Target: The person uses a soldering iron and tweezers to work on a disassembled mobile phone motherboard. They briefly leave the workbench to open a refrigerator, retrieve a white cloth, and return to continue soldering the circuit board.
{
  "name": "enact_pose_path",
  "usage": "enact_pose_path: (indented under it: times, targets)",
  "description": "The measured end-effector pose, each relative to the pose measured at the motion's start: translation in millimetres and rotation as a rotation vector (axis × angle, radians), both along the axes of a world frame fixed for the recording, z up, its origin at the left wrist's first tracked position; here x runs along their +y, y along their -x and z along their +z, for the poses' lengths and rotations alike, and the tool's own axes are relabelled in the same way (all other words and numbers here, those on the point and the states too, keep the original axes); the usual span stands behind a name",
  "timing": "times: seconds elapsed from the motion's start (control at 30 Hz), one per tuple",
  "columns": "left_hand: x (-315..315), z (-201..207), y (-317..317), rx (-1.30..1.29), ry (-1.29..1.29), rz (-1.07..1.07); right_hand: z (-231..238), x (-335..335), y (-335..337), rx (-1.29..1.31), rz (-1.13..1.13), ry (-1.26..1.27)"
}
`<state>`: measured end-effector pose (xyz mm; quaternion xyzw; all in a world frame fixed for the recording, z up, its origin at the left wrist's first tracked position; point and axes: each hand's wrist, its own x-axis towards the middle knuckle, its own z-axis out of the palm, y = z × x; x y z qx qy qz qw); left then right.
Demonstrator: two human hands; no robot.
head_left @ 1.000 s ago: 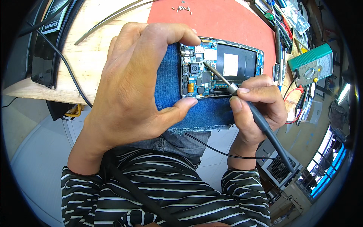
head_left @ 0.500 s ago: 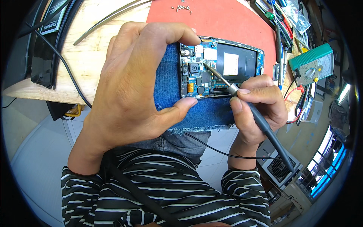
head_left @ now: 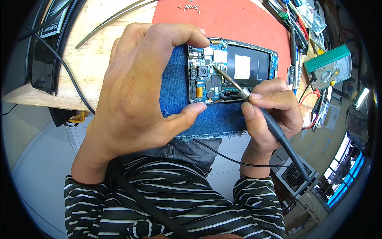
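Note:
An opened phone (head_left: 248,67) lies on a piece of blue denim (head_left: 174,81), its blue circuit board (head_left: 215,81) bare at the left end and a dark battery bay at the right. My left hand (head_left: 135,85) grips the phone's left end by its edges, index finger at the far edge and thumb at the near one. Between the fingers and thumb of my right hand (head_left: 274,109) is a soldering iron (head_left: 274,129) with a grey handle. Its thin metal tip slants down to the upper middle of the board; whether it touches cannot be made out.
Several small screws (head_left: 190,8) lie on the red mat (head_left: 221,20) beyond the phone. At the right stand a green multimeter (head_left: 330,65) with a red lead and a heap of tools. A dark phone (head_left: 47,65) and a black cable (head_left: 63,61) are at the left.
The phone and my left hand have shifted very slightly to the left. The soldering iron and my right hand stay nearly where they were, tip still at the board.

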<state>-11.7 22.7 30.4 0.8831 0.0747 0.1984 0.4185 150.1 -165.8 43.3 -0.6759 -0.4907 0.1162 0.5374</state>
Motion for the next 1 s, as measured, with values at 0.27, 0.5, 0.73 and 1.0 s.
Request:
enact_pose_path:
  times: [0.27,0.5,0.73,1.0]
  targets:
    - [-0.3,0.3,0.2,0.011,0.022,0.003,0.7,0.1,-0.1,-0.019,0.001,0.011]
    - [-0.6,0.2,0.8,0.013,0.025,0.007,0.9,0.7,-0.1,-0.001,0.007,-0.002]
    - [-0.8,-0.1,0.4,0.012,0.037,0.001,-1.2,-1.0,-1.4,0.007,0.006,-0.009]
    - [-3.5,-5.2,0.0,-0.029,0.166,0.008,10.6,-8.9,-1.0,0.133,-0.046,-0.084]
